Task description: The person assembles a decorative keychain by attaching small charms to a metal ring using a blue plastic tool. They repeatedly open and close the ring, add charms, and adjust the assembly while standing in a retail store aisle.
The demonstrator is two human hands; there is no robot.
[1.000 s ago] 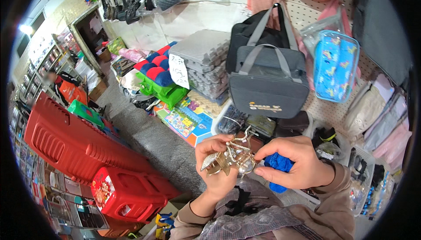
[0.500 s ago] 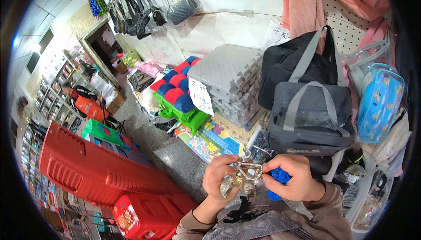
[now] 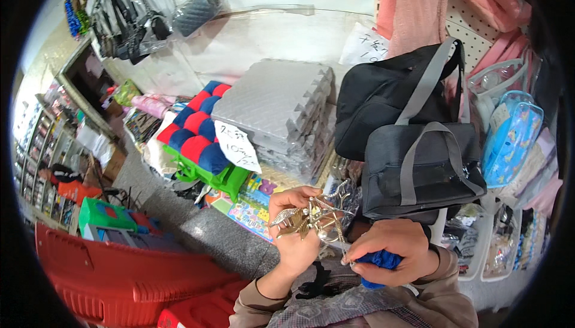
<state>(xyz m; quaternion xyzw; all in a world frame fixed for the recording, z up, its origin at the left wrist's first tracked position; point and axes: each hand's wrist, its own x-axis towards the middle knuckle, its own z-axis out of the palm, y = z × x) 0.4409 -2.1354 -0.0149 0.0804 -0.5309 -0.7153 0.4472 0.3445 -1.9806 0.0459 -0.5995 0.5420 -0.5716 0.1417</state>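
My left hand (image 3: 294, 253) is closed around several metallic hair clips (image 3: 317, 217), gold and silver in colour. One has a leaf-shaped piece, another a round pearl-like bead, and thin curved ends stick out past the fingers. My right hand (image 3: 395, 241) is closed on a crumpled blue cloth (image 3: 383, 260), bunched in the palm. Its thumb and forefinger meet at the lower end of a silvery clip part that reaches across from the left hand. The hands are close together at the front of my body, and the fingers partly hide the clips.
Beyond my right hand stand dark bags with grey handles (image 3: 419, 172) and bins of packaged goods (image 3: 473, 241). Grey foam mats (image 3: 272, 94) and red-blue cushions (image 3: 197, 127) are stacked ahead. Large red plastic pieces (image 3: 126, 274) lie at left. A person in orange (image 3: 75, 190) is farther off.
The view has swung rightward. The clips in my left hand have turned and now show more of their branching ends. My right hand is a little lower, still gripping the blue cloth.
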